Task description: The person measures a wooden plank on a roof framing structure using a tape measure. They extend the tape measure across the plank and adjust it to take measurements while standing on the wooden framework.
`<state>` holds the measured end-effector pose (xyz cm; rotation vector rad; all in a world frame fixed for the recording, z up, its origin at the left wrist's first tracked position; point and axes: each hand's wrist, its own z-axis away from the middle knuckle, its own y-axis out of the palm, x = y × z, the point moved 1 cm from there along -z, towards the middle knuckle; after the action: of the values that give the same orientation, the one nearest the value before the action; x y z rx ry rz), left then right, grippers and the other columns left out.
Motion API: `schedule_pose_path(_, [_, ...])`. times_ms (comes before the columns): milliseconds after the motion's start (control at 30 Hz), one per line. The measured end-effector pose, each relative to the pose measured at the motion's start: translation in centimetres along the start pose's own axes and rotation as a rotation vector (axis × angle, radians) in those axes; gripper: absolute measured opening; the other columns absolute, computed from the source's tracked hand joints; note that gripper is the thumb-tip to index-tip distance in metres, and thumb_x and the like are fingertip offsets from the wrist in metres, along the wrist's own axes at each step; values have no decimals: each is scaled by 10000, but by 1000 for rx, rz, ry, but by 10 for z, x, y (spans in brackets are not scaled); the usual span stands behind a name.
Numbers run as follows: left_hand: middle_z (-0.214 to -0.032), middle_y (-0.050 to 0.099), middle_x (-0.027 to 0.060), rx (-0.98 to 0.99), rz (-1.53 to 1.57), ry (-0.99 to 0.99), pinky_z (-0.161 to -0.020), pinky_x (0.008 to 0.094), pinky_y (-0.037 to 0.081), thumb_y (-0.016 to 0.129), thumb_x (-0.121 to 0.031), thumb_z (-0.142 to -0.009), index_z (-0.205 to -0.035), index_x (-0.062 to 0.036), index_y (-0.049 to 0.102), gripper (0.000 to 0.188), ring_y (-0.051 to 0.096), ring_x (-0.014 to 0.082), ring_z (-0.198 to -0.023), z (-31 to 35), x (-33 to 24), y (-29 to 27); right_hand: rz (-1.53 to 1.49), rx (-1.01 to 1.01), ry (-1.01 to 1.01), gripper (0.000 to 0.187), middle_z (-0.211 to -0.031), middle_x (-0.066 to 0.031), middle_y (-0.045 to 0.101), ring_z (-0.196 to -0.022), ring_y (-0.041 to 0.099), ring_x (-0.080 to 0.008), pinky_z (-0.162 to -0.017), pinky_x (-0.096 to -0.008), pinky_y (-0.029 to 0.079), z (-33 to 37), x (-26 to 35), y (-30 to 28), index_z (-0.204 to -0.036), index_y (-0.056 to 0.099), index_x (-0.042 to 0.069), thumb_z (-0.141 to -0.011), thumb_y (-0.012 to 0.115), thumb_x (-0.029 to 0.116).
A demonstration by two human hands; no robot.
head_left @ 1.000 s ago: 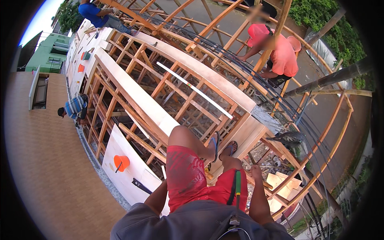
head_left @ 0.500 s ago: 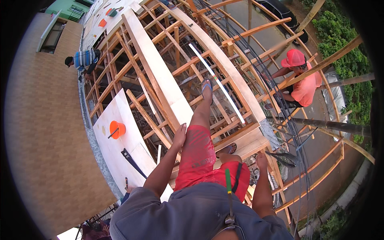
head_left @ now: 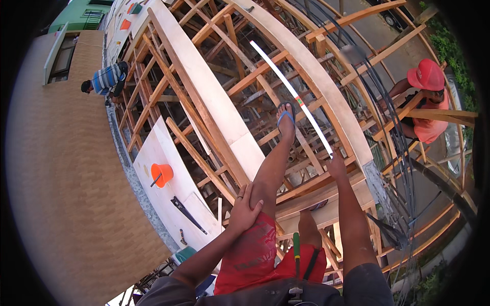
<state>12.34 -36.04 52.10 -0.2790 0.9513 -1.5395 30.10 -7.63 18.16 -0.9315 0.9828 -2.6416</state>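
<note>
My right hand (head_left: 335, 166) reaches forward and its fingers are closed at the near end of a long, thin white bar (head_left: 279, 76). The bar carries a small coloured label midway and lies slanting across the wooden framing (head_left: 255, 80). My left hand (head_left: 246, 210) rests on my left knee with its fingers spread, holding nothing. My left foot, in a blue-strapped flip-flop, stands on the framing beside the bar. A hammer with a green handle (head_left: 296, 249) hangs at my waist.
On a pale plywood sheet (head_left: 153, 145) at left are an orange bucket (head_left: 162, 175) and a black-handled handsaw (head_left: 188, 214). Gaps show between the beams. Black cables (head_left: 375, 81) run along the right. One person works at far left, another in a red cap (head_left: 425, 75) at right.
My right hand has moved forward from the frame's near edge to the bar's near end. My left hand has shifted from the plank's edge to my knee. My body leans further forward.
</note>
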Motion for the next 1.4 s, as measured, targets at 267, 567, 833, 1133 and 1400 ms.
schedule_pose_path(267, [-1539,336,256,143,115,-59,-1106,449,389,673,-290,-878,-1544,-64,297,798,428,438,-1362,-9,-11,-22,126,80,103,673,-1251,-250,577,-1171,568,-433,-940,-526,501,-100,-5,46,-1408,408,105,-852,701,345])
schedule_pose_path(567, [-1526,367,260,105,364,-89,-1167,441,298,631,-226,-913,-1526,-18,316,720,354,405,-1431,-18,-9,-24,59,-11,-119,379,-1032,-237,664,-938,635,-417,-840,-482,493,-95,-9,34,-1220,538,4,-929,632,229])
schedule_pose_path(833, [-1467,440,269,19,721,-21,-1167,414,295,657,-313,-921,-1481,21,375,710,420,373,-1391,-170,-14,67,-2,260,-5,366,-891,-150,645,-769,577,-234,-742,-371,471,-17,91,-56,-1220,592,-19,-920,638,185])
schedule_pose_path(1133, [-1514,337,318,-361,1093,-124,-1146,412,324,741,-216,-837,-1554,35,11,1054,398,388,-1396,-181,-53,68,-177,231,-297,575,-1193,-274,613,-1116,594,-436,-922,-481,476,81,253,-54,-1390,478,-11,-888,663,201])
schedule_pose_path(1400, [-933,564,138,-394,1292,-186,-556,364,595,543,34,-855,-1325,-35,342,516,631,212,-685,-212,111,-7,-193,578,-592,742,-1531,-262,338,-1308,493,-405,-1066,-452,431,103,325,-39,-1535,335,108,-894,678,260])
